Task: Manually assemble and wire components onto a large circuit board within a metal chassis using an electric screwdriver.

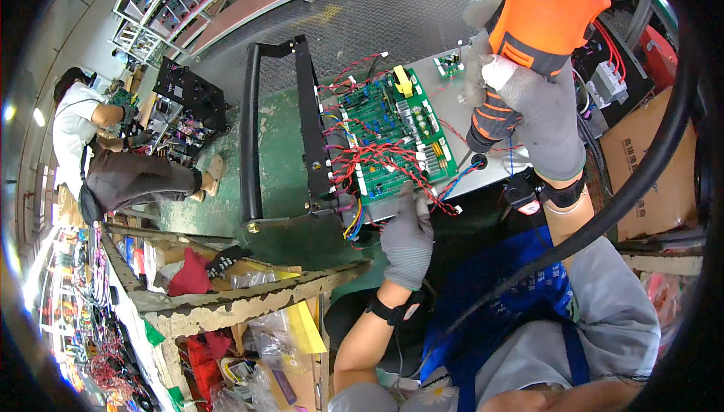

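Observation:
My right hand [539, 106], in a grey glove, is closed round an orange and black power screwdriver [554, 4]. Its dark chuck and thin bit [466, 157] slant down toward the right edge of a green circuit board [388, 136]. Bundles of red and black wires [377, 159] with white connectors lie across the board. At the board's near edge is my gloved left hand [407, 240], fingers drawn together by the loose wires. Whatever those fingertips hold, if anything, is hidden. The board rests on a light metal plate [483, 174] beside a black frame with a long bar handle [253, 136].
A thick black cable [641, 186] arcs across the right side. Nearer left is a worn metal-edged cart [249, 306] with bags and parts. Another person [113, 140] works far left beside a black unit [192, 95]. At right stands a cardboard box [652, 167].

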`<state>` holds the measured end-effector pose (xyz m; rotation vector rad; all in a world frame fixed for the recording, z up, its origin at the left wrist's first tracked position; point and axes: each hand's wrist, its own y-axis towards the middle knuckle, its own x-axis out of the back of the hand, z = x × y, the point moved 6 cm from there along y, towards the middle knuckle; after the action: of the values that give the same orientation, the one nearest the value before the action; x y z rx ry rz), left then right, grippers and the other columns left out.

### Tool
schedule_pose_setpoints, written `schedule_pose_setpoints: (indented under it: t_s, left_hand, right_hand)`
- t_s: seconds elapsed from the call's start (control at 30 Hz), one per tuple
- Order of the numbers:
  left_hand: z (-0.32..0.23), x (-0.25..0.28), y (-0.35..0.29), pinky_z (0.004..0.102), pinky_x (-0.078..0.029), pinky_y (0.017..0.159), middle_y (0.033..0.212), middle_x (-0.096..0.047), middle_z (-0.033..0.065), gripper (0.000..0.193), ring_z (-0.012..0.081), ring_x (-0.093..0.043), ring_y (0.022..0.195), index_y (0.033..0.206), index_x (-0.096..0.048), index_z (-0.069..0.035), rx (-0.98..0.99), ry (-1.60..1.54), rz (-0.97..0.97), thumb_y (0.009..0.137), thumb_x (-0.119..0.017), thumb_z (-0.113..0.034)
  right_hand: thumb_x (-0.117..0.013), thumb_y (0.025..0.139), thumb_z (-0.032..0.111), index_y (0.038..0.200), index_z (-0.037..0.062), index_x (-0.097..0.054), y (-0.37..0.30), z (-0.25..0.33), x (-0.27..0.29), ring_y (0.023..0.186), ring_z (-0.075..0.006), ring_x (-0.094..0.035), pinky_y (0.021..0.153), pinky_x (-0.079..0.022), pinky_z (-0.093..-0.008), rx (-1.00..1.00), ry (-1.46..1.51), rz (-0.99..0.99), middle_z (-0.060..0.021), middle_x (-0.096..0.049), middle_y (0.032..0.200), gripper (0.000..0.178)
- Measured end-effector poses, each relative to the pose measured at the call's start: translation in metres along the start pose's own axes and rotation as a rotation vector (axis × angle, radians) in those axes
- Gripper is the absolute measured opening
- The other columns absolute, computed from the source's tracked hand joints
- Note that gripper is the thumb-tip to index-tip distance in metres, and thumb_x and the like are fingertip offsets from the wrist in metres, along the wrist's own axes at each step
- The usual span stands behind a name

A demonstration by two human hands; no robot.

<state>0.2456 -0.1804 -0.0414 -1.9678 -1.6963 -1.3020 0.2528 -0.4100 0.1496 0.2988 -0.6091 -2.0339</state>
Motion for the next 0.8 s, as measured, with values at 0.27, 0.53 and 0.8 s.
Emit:
schedule_pose_setpoints:
  t_s: [0.27,0.53,0.8]
  left_hand:
    - [0.004,-0.001,-0.006,0.0458,-0.047,0.049,0.061,-0.062,0.0155,0.050,0.0354,-0.062,0.053,0.142,-0.047,-0.004,0.004,0.232,0.049,0.098,-0.057,-0.026]
    - [0.000,0.001,-0.005,0.0447,-0.048,0.048,0.065,-0.066,0.0121,0.056,0.0321,-0.064,0.052,0.146,-0.039,-0.002,-0.004,0.396,0.178,0.098,-0.054,-0.026]
    - [0.002,0.000,-0.003,0.0483,-0.050,0.050,0.065,-0.065,0.0158,0.053,0.0359,-0.065,0.057,0.145,-0.046,-0.010,0.090,0.354,0.233,0.097,-0.056,-0.030]
  right_hand:
    - [-0.066,0.085,0.008,0.121,0.0013,-0.055,-0.009,-0.003,-0.008,0.073,-0.0132,-0.064,0.064,-0.053,-0.0275,-0.052,0.241,-0.016,-0.0067,-0.065,0.093,0.037]
    - [-0.074,0.082,0.009,0.115,0.0027,-0.062,0.004,0.020,-0.047,0.064,-0.0083,-0.060,0.058,-0.048,-0.0239,-0.093,0.434,0.213,-0.0037,-0.065,0.087,0.036]
    - [-0.077,0.081,0.014,0.110,0.0041,-0.067,0.009,0.022,-0.059,0.058,-0.0028,-0.054,0.050,-0.040,-0.0207,-0.084,0.375,0.270,0.0018,-0.060,0.070,0.033]
